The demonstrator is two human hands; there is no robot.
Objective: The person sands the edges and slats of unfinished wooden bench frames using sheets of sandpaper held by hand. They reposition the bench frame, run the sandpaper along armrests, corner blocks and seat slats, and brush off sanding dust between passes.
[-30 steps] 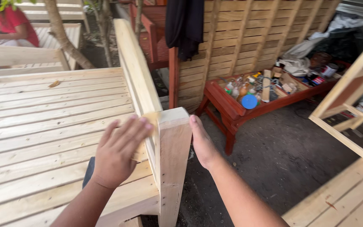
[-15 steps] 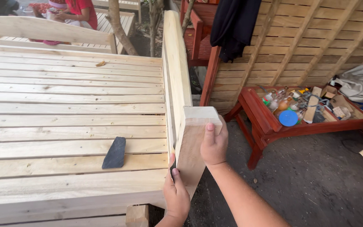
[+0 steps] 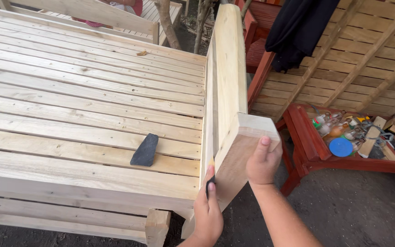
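Observation:
A pale wooden slatted bed frame (image 3: 92, 105) fills the left of the head view. Its thick corner post (image 3: 238, 151) stands at the lower middle, joined to a tall upright side board (image 3: 229, 64). My right hand (image 3: 262, 161) grips the post's outer face, with the thumb up near its top edge. My left hand (image 3: 208, 212) is low against the post's inner edge and pinches a small dark piece with a yellowish tip (image 3: 210, 179), apparently sandpaper, pressed to the wood.
A dark flat wedge-shaped piece (image 3: 145, 150) lies on the slats near the post. At right, a red wooden bench (image 3: 307, 142) holds bottles, a blue lid and clutter. A black garment (image 3: 298, 32) hangs above. Another person sits behind at the top.
My left hand has come off the slats and dropped to the post's inner edge. My right hand has stayed on the post, sliding slightly. The view has shifted closer and to the left.

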